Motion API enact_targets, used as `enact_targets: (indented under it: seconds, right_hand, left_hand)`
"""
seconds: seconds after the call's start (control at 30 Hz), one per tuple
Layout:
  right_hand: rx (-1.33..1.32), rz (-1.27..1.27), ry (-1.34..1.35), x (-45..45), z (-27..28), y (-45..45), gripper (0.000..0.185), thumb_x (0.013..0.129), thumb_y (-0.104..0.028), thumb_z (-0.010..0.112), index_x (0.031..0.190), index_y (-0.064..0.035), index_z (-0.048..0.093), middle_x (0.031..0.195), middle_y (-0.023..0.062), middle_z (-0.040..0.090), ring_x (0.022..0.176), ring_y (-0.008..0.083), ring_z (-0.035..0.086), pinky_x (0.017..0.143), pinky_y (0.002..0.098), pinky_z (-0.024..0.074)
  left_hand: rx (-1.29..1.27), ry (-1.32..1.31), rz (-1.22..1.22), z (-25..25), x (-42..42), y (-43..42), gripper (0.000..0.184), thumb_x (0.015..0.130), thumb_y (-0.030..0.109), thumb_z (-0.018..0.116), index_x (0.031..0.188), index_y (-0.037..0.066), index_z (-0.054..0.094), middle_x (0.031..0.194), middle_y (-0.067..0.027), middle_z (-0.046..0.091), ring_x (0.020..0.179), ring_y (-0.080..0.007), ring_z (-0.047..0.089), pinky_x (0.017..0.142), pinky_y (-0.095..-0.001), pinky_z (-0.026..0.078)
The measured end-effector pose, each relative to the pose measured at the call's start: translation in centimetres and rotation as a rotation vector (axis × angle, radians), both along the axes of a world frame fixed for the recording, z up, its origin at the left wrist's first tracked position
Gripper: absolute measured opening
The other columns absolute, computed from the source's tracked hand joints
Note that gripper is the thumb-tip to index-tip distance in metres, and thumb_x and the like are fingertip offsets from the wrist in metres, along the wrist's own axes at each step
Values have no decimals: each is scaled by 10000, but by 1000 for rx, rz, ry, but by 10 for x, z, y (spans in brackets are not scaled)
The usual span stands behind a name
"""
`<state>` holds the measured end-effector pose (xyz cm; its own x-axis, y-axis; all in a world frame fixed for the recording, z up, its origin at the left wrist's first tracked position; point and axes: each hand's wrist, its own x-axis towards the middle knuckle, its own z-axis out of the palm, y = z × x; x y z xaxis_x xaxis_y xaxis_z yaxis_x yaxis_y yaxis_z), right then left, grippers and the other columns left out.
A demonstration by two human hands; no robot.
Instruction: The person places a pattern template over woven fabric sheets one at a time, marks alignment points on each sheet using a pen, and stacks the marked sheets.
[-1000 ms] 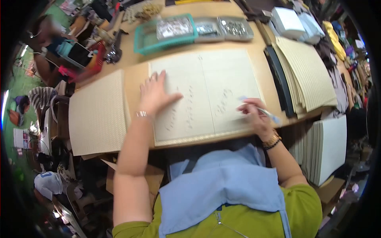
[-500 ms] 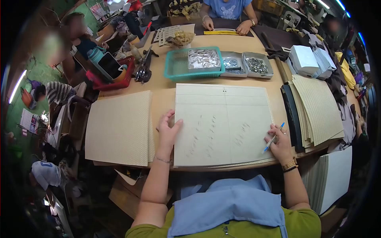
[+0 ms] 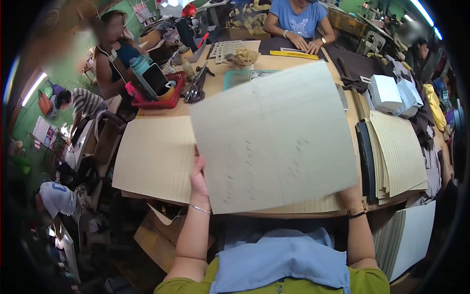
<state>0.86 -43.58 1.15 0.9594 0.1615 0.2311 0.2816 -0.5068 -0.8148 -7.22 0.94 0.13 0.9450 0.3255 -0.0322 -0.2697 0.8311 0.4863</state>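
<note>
A stiff pale pattern board [image 3: 274,142] with ruled lines and faint handwriting is raised off the table and tilted. My left hand [image 3: 198,179] grips its left edge, thumb at the front and the other fingers mostly hidden behind. At the lower right corner my right hand [image 3: 350,196] reaches behind the board, so its fingers are out of sight. No pen shows now. Under the board lies a woven-textured cream sheet [image 3: 313,206]. Similar cream sheets [image 3: 154,159] lie to the left of the board.
A turquoise basket [image 3: 232,80] is partly covered by the board. The red basket [image 3: 169,100] holds a bottle and phone; metal tools [image 3: 196,90] lie beside it. More textured sheets [image 3: 396,152] are stacked right. Across the table a person in blue [image 3: 296,24] has a yellow strip [image 3: 293,55].
The board has been lifted from the table and tilted, exposing the textured sheet beneath. My right hand, which held a blue-and-white pen, has gone behind the board's corner. The head view has shifted slightly.
</note>
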Motion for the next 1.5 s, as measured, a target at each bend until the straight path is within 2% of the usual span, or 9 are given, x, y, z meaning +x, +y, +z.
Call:
enact_targets:
  seconds: [0.2,0.37,0.43,0.5,0.53,0.7,1.13,1.33,1.5]
  right_hand:
    - [-11,-353,-213,67,87,-140,106,951,-129,620,1024,-51,618,886,21,626,833,107,582,743,270,481]
    - [-740,-671,-632,78,174,-305,276,959,-212,593,1192,-66,593,1147,121,678,1005,200,659,817,346,514]
    - [-278,-389,-295,70,124,-327,329,945,-269,589,1196,-57,587,1111,156,672,975,275,661,799,406,507]
    - [-714,-621,-378,66,76,-288,318,919,-215,598,1192,-54,572,983,184,651,881,321,627,812,396,488]
    - [-524,-681,161,61,76,-261,395,918,-307,621,1226,-68,561,1065,226,642,996,356,620,886,397,470]
    - [-585,-724,11,69,8,-269,562,912,-467,614,1316,-86,529,1320,201,572,1212,366,551,1019,418,410]
    - [-446,-262,-128,72,39,-218,634,877,-289,726,1377,-9,455,1406,185,499,1341,298,440,1117,364,315]
    - [834,313,437,24,36,-60,578,922,-295,683,1364,12,473,1274,112,607,1183,185,559,1009,310,429]
    - [675,181,427,-4,39,-5,428,968,-206,591,1316,25,498,1080,51,651,997,131,609,906,281,473]
  left_hand:
    - [-135,67,-179,-10,0,-24,492,928,41,541,1400,133,436,1398,-70,491,1284,-244,483,1090,-408,419]
    - [72,70,-195,-20,3,-31,545,908,11,559,1416,120,395,1412,-90,477,1295,-249,476,1097,-416,417]
    - [162,83,-235,-12,3,-37,574,899,-1,564,1427,112,369,1414,-101,474,1298,-254,478,1098,-418,416]
    - [195,115,-266,-10,6,-41,598,886,-16,570,1429,94,346,1416,-110,471,1298,-259,482,1100,-417,412]
    - [220,131,-262,-9,8,-43,610,880,-24,573,1431,85,334,1417,-115,469,1299,-262,484,1101,-416,409]
    - [309,171,-339,-20,7,-33,587,940,29,505,1494,51,312,1494,-130,401,1306,-242,481,1104,-378,397]
    - [387,81,-283,11,14,-41,495,1022,112,408,1504,115,294,1489,-72,404,1362,-206,403,1133,-372,349]
    - [311,-36,-142,49,9,-25,509,1018,116,424,1507,98,283,1503,-67,381,1370,-205,385,1141,-370,330]
    - [741,129,-105,62,4,-12,532,1022,187,428,1514,88,254,1518,-129,348,1395,-237,360,1144,-404,314]
